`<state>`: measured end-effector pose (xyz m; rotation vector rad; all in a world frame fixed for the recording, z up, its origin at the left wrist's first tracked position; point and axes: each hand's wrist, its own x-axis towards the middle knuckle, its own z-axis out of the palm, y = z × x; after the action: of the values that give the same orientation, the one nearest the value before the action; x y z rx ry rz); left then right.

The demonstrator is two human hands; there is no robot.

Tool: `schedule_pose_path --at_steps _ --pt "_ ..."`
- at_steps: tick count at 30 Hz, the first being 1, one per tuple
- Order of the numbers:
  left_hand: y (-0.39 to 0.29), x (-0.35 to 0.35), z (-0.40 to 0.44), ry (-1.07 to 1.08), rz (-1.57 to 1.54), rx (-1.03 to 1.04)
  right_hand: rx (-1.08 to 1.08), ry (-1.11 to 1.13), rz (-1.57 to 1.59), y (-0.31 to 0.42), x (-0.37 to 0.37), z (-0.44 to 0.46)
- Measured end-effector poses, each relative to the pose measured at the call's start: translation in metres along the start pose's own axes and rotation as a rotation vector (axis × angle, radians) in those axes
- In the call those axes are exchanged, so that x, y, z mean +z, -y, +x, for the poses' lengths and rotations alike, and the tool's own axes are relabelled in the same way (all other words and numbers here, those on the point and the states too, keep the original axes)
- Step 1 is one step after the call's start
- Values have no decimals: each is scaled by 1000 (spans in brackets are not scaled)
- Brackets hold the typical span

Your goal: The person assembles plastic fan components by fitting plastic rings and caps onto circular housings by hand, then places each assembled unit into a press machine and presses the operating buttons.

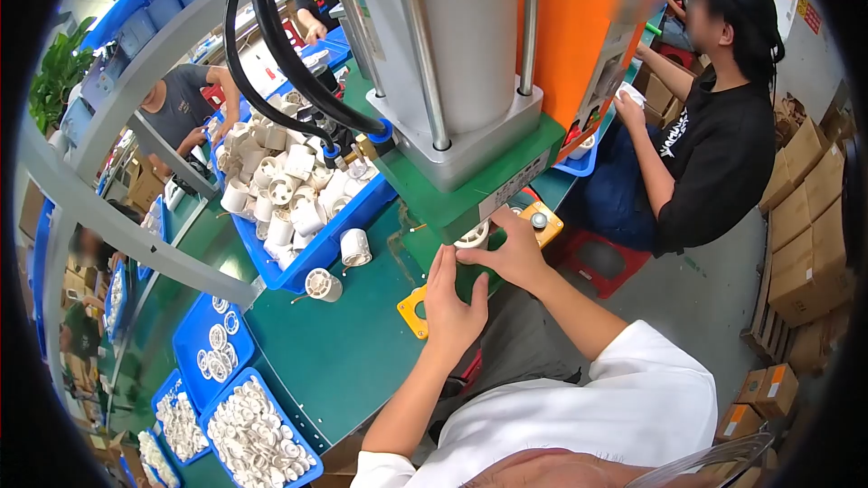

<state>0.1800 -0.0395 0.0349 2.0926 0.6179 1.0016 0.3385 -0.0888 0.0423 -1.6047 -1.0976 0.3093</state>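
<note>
1. Head view, lower left: a blue tray carries white rings; beside it, trays of small white pieces. Supply is plentiful.
2. Left of centre: a large blue bin is heaped with white cylindrical parts. Whether these are finished or waiting cannot be told.
3. On the green table, two loose cylinders lie apart just outside the bin, one end-on to the camera. Their status is likewise undetermined.
4. Centre: the left hand is beside a yellow holed bracket, fingertips together and meeting the right thumb. Whether it grips anything cannot be told.
5. The white part in work sits at the press, below its green plate and partly hidden. In my judgement this unit is mid-cycle: positioning is in hand, and pressing and removal appear outstanding.
6. The right hand has thumb and forefinger spread about that part; firmness of hold not determinable.
7. Right: a yellow button box is untouched. Beyond, a co-worker holds a white piece.
</note>
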Motion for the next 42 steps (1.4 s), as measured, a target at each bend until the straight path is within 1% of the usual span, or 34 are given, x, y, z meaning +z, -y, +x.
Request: schedule_pose_path --at_steps 2,4,5,6,8,9,11,12,14,16,18,19,20,22,23,24,25,27,28,29,30,31,32,33,34,35,36,38,40,42 --pt "-1 -4 4 16 14 17 -53 -31 11 -6 3 -1" --pt "6 -7 2 32 11 39 -101 -87 114 -14 9 -5" --pt "8 -8 1 54 10 56 -118 -72 127 -19 9 -5" --pt "6 -10 3 59 9 55 -114 -75 127 -20 11 -5" --pt "-5 -14 10 115 39 165 -1 -97 439 -21 14 -5" --pt "-7 -15 11 114 36 155 7 -90 436 -21 13 -4" --pt "-8 -15 15 112 -28 152 -84 -103 377 -17 4 1" --pt "-5 -21 13 117 -32 154 -81 -108 374 -14 -6 1" --pt "11 -43 4 144 -27 78 -147 -287 15 -14 -36 -1" --pt "12 -71 3 -10 178 14 -134 -621 53 -23 -72 10" --pt "35 -87 8 -172 405 0 -49 -666 -221 -57 -116 17" --pt "45 -90 14 -192 527 -8 23 -658 -264 -77 -128 27" --pt "55 -89 19 -193 533 -32 95 -642 -308 -100 -137 35" --pt "75 -89 33 -166 795 -33 79 -619 -414 -145 -148 52" --pt "83 -89 37 -137 763 -86 43 -643 -474 -153 -150 60" --pt "91 -88 41 -119 729 -139 -40 -669 -621 -163 -151 67" --pt "98 -85 45 -150 748 -156 -41 -624 -689 -157 -153 73" --pt "104 -82 53 -195 779 -184 -191 -651 -630 -180 -156 84" --pt "106 -82 57 -181 762 -234 -108 -631 -566 -182 -155 88" --pt "108 -83 57 -161 742 -283 -45 -563 -544 -197 -161 89" --pt "111 -85 57 -177 748 -297 16 -501 -524 -195 -159 91" --pt "114 -87 56 -162 732 -258 70 -473 -478 -194 -159 91" --pt "115 -88 53 -145 714 -220 62 -457 -477 -193 -160 89" --pt "111 -91 48 -168 677 -149 -38 -467 -654 -192 -160 87" --pt "103 -95 41 -173 683 -164 -136 -474 -828 -182 -156 82" --pt "92 -101 30 -151 630 -120 -79 -526 -720 -171 -153 72" --pt "79 -106 21 -133 577 -78 -161 -624 -784 -159 -144 62" --pt "51 -125 -2 -149 556 -105 -31 -611 -611 -95 -112 33" --pt "33 -142 -29 -106 339 -314 -199 -406 -433 -50 -74 0" --pt "29 -154 -46 -140 358 -331 -251 -84 -246 -10 -28 -31"
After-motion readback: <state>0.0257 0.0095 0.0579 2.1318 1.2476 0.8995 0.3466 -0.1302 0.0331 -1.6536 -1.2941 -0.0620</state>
